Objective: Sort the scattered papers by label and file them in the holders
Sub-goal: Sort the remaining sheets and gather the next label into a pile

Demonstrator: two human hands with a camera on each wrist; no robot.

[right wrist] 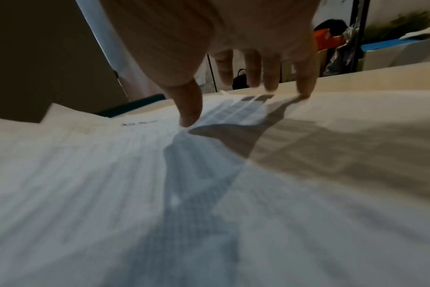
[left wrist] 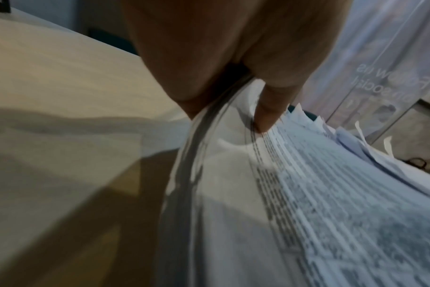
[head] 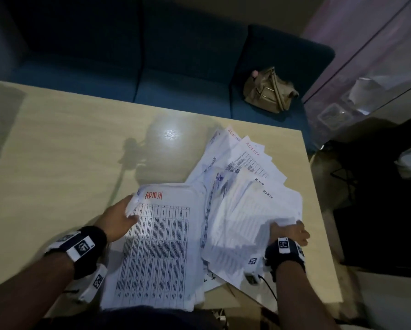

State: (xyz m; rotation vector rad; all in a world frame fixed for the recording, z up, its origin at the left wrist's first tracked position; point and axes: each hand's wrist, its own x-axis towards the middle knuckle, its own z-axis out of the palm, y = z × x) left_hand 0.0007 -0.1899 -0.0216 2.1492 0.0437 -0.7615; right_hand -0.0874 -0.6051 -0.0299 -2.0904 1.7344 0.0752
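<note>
A stack of printed sheets (head: 157, 246) with "ADMIN" in red on the top page lies at the table's near edge. My left hand (head: 131, 210) grips its upper left corner, thumb on top and fingers underneath. In the left wrist view the left hand (left wrist: 233, 101) pinches the curled stack (left wrist: 307, 194). To the right, several loose sheets (head: 242, 186) marked ADMIN are fanned out. My right hand (head: 288, 229) rests at their near right edge. In the right wrist view the right hand (right wrist: 246, 93) has straight spread fingers, tips touching the fanned sheets (right wrist: 135, 174).
The pale wooden table (head: 56, 151) is bare on its left and far parts. A blue sofa (head: 152, 79) stands behind it with a tan handbag (head: 269, 91) on the seat. A dark bag (head: 378, 186) sits past the table's right edge.
</note>
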